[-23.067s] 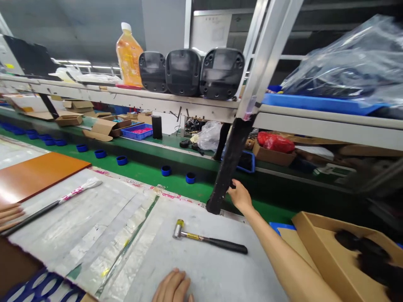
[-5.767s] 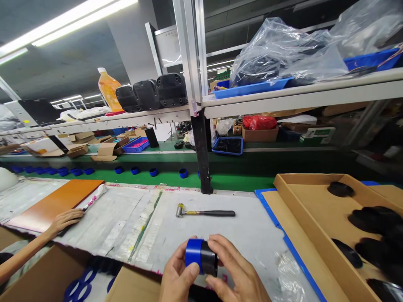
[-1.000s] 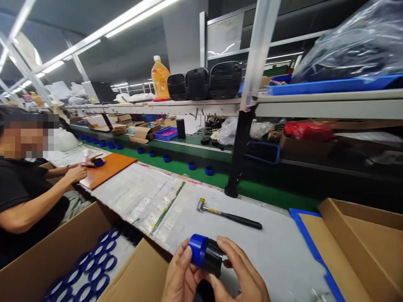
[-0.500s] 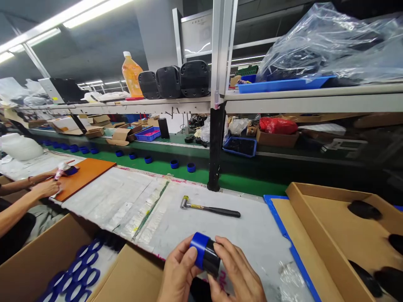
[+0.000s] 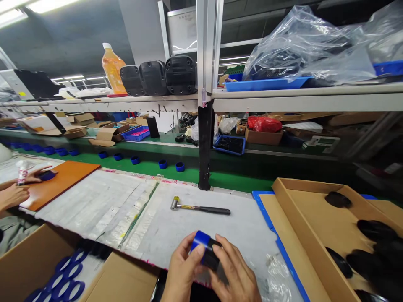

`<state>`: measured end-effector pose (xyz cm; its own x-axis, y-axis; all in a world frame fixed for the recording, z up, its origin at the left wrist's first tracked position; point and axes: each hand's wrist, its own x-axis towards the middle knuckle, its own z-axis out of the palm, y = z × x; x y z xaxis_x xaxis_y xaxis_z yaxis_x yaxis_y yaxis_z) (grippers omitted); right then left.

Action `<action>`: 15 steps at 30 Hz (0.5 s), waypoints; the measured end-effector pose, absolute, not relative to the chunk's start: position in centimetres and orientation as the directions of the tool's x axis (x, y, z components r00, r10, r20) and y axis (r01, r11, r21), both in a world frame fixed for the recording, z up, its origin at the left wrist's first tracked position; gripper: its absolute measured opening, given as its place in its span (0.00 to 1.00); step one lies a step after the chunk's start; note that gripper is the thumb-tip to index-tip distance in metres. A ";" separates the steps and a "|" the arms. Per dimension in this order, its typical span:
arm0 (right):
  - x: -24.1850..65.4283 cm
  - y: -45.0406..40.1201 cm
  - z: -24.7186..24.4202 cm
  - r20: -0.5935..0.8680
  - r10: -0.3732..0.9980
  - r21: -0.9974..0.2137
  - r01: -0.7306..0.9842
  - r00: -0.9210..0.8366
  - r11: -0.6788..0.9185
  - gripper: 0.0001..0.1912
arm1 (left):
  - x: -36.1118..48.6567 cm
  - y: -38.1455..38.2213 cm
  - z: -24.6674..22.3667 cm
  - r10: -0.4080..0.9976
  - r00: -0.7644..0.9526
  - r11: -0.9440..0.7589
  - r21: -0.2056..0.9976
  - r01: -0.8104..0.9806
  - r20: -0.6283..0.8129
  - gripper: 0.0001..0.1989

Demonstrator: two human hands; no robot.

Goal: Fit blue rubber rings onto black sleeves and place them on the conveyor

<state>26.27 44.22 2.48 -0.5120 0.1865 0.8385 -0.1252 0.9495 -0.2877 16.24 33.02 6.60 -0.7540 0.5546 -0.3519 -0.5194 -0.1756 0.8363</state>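
Near the front edge of the bench, my left hand (image 5: 183, 266) grips a blue ring (image 5: 200, 240) between thumb and fingers. A black cylindrical part (image 5: 210, 258) sits against the ring's right side, partly inside it as far as I can see. The fingertips and thumb of my right hand (image 5: 235, 268) are closed around that black part. Both pieces are held tilted, and fingers cover some of them. Beyond my hands, a small hammer (image 5: 201, 208) with a black handle and a yellow-tipped head lies on the grey bench top (image 5: 242, 235).
At right stands a cardboard tray (image 5: 283, 209) with several black round pieces. A cardboard box (image 5: 122, 279) of blue rings is lower left. Blue rings (image 5: 163, 164) line the green strip behind a black post (image 5: 204, 147). At left, a co-worker's hands (image 5: 15, 195) work over an orange board (image 5: 67, 180).
My view has turned a little to the right, so the bench things sit further left. Both hands keep hold of the ring and black part. The co-worker's white tube is now more upright.
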 end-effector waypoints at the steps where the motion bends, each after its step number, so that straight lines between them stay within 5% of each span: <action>1: 26.2 44.3 2.2 0.831 0.198 -0.297 -0.114 -0.520 0.948 0.20 | 16.2 33.4 6.4 0.539 -0.773 -0.167 0.857 -0.487 -0.334 0.34; 15: 26.2 45.2 1.2 0.817 0.257 -0.336 -0.064 -0.516 0.940 0.20 | 16.2 34.7 5.7 0.566 -0.763 -0.133 0.880 -0.457 -0.311 0.36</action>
<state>26.22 45.19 1.18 -0.5165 0.2573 0.8167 -0.0635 0.9397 -0.3362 16.19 34.67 5.72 -0.7633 0.5664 -0.3108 -0.4568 -0.1330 0.8796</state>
